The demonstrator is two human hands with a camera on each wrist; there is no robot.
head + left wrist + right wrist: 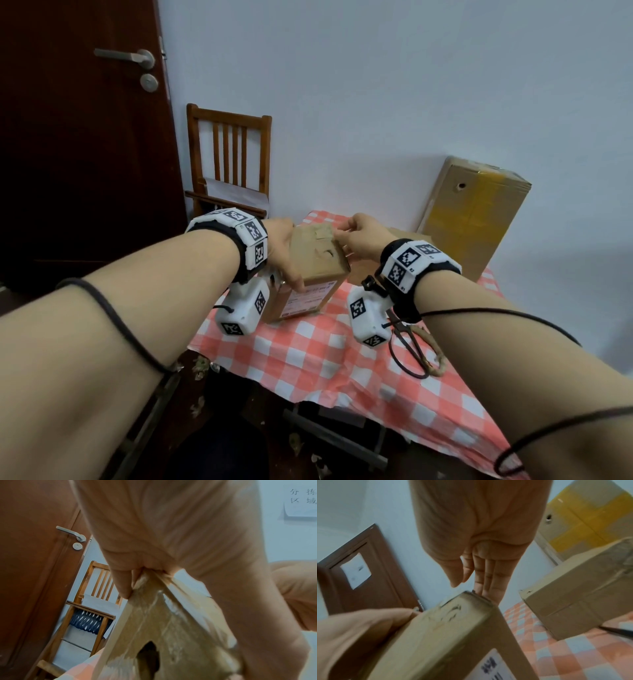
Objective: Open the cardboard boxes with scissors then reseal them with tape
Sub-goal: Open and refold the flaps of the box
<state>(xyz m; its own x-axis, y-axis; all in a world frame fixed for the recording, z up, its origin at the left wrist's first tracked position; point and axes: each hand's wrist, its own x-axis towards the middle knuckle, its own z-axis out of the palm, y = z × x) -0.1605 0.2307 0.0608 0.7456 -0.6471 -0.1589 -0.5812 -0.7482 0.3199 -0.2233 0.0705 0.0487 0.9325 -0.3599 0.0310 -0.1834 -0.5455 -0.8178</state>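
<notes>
Tablecloth [291, 356] edge near held box [315, 274]

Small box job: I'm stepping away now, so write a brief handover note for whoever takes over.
Left hand grips the small box, tilted on the checked table.
Right hand: straight fingers at the box's top edge by a loose tape piece; a pinch can't be confirmed.
Scissors lie on the table below the right wrist, unheld.
A second box sits behind; a tall box leans on the wall.
No tape roll in view.
Done: unclear. Left: cutting boxes open, resealing.
</notes>
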